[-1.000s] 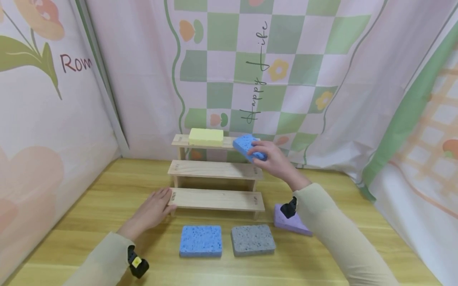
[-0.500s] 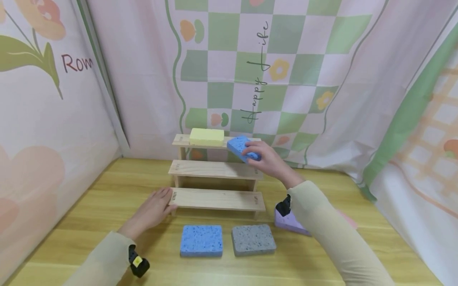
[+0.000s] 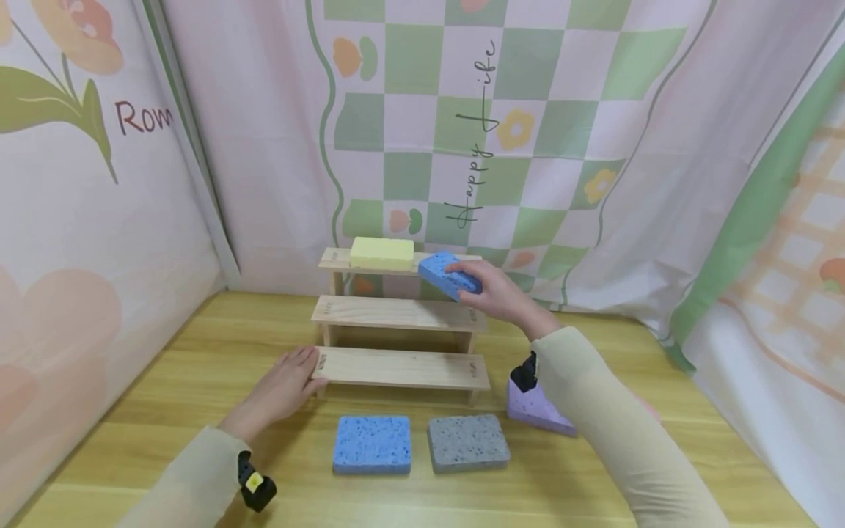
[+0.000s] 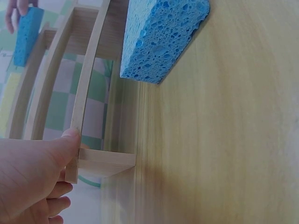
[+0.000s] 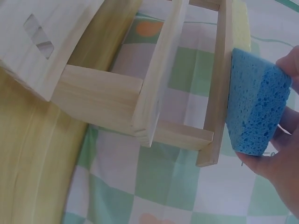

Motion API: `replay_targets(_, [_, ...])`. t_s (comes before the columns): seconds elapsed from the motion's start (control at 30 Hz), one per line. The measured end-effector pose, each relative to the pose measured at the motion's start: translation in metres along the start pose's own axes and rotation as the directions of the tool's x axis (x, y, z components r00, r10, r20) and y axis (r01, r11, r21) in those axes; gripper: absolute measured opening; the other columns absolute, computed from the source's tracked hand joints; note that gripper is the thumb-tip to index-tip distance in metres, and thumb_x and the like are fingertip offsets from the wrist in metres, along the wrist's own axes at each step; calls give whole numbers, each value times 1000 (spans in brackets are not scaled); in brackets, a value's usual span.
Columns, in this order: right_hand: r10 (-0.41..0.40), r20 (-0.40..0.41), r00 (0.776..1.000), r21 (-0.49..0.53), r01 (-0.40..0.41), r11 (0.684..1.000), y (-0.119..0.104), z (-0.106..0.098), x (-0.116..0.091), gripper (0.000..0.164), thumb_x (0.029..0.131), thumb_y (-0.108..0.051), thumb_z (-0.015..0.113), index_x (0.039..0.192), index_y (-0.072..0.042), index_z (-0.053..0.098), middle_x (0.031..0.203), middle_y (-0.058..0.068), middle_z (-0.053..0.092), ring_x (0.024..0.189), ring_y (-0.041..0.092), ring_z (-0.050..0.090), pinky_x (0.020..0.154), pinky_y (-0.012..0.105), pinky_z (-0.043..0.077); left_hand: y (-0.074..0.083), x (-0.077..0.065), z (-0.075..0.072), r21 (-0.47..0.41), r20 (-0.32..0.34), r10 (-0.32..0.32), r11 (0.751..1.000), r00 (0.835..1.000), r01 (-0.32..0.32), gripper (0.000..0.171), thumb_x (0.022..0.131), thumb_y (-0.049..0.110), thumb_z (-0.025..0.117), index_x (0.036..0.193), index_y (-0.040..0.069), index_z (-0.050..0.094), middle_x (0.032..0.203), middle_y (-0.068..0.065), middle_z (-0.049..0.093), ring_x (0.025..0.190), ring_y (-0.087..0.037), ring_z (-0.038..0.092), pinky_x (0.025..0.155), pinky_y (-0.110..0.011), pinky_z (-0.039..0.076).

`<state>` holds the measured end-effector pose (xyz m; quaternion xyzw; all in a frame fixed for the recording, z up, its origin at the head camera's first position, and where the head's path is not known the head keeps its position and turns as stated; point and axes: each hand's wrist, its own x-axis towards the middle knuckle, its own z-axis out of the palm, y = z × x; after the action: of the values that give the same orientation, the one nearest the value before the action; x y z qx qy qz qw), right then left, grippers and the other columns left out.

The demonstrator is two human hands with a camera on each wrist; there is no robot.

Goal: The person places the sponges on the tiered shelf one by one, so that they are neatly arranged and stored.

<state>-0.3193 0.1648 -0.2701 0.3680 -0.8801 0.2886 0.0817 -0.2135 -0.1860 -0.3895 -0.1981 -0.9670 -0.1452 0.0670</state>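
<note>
A tiered wooden shelf rack [image 3: 400,368] stands on the table. My left hand [image 3: 280,392] holds the left end of its lowest board, thumb [image 4: 70,140] on the front edge and fingers curled past the end. My right hand [image 3: 498,293] grips a blue sponge [image 3: 445,273] between thumb and fingers at the right part of the top board. In the right wrist view this sponge [image 5: 254,100] lies against the board; in the head view its near corner juts out past the board's front edge. A yellow sponge [image 3: 381,254] sits to its left on the same board.
In front of the rack lie a second blue sponge [image 3: 372,444] and a grey sponge [image 3: 468,443]. A purple sponge [image 3: 538,411] is partly under the right forearm, with a pink edge [image 3: 650,408] showing beyond the sleeve. Patterned curtains [image 3: 422,132] enclose the table.
My right hand has brought the blue sponge slightly left, closer to the yellow sponge, then almost stopped. Its fingers have shifted a little on the sponge. My left hand stays in place.
</note>
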Motion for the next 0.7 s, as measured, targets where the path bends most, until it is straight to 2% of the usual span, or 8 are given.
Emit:
replay_targets(0.33, [-6,27,1000,-54,8,999,4,-4,0,35,84,-3,57,119,-2,60,134,21,44,125,38,34,98,54,32,-1,0,1,7,1,-1,1000,1000,1,57,95,25,52,133,-15,36,138,-31,33,127,-45,29,105,-55,21])
replay_targets(0.5, [-22,14,1000,-60,23,998,7,-8,-2,35,83,0,55,117,0,62,134,25,41,124,43,33,96,55,33,0,0,0,10,3,-3,1000,1000,3,57,95,26,52,133,-15,36,138,-31,32,127,-45,29,104,-55,21])
replay_targets(0.57, [-14,12,1000,-61,14,998,8,-8,-1,35,83,2,54,117,0,62,135,25,41,124,42,34,89,50,38,0,1,1,13,4,-3,1000,1000,3,57,95,25,52,133,-15,36,138,-31,32,127,-45,29,105,-55,21])
replay_targets(0.63, [6,10,1000,-53,-5,999,9,-9,-1,35,84,4,52,117,0,62,135,24,41,120,39,40,74,42,43,0,1,1,13,2,-1,1000,1000,0,57,95,26,52,133,-15,36,138,-31,32,127,-45,29,104,-55,22])
replay_targets(0.7, [34,6,999,-42,-34,999,10,-10,0,37,84,5,49,118,-2,62,135,23,42,99,36,53,59,34,41,0,1,1,11,1,-1,1000,1000,1,57,95,25,52,133,-15,36,138,-31,32,127,-45,29,105,-55,22])
